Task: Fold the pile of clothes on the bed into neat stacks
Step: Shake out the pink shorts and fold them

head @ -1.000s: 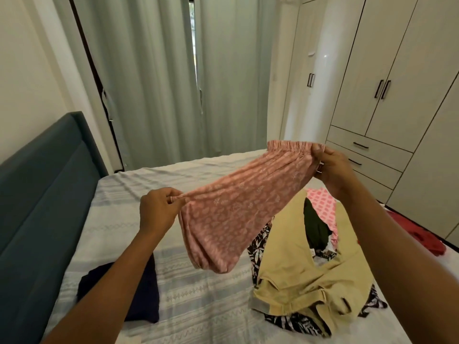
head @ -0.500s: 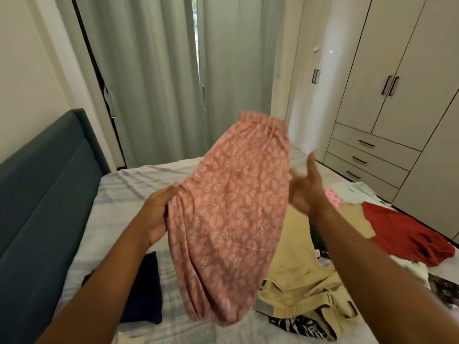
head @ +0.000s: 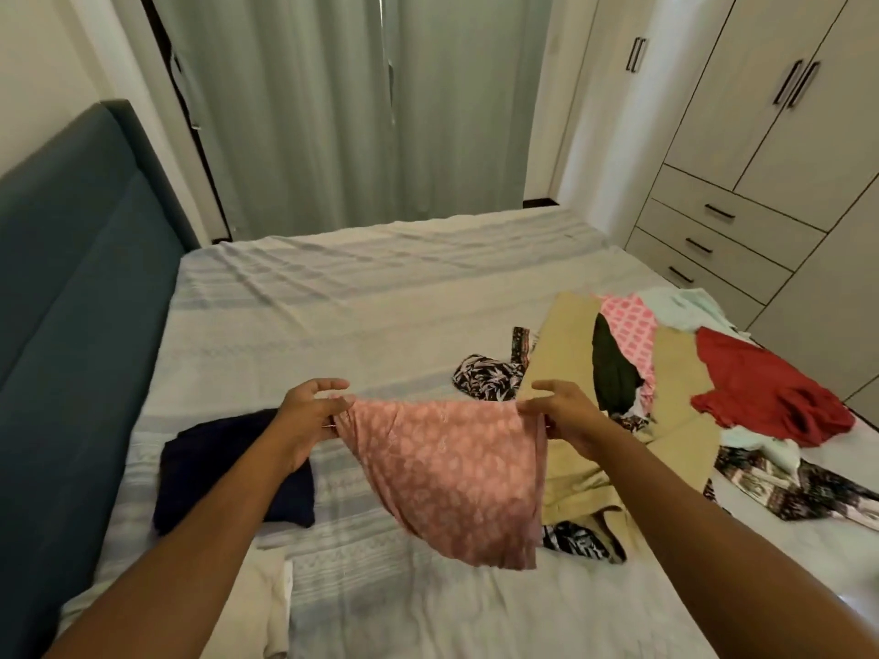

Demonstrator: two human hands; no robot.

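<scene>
Has a folded navy garment (head: 214, 468) lying flat toward the headboard edge of the bed (head: 356, 297); pinches, with the left hand (head: 307, 416), one top corner of the pink patterned garment (head: 452, 473). Pinches the other corner with the right hand (head: 568, 416), hanging the cloth above the bed's near-middle, left of the unfolded pile of clothes (head: 666, 363) by the right edge. Risks a skewed fold from a slipped pinch or a bunched hem on landing.

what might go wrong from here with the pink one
The left hand and right hand pinch only the top corners of the pink garment, so its sagging middle may fold crooked. Its right edge hangs by the tan trousers and could land in that unfolded pile. Laid down leftward, it might ruffle the folded navy garment.
</scene>
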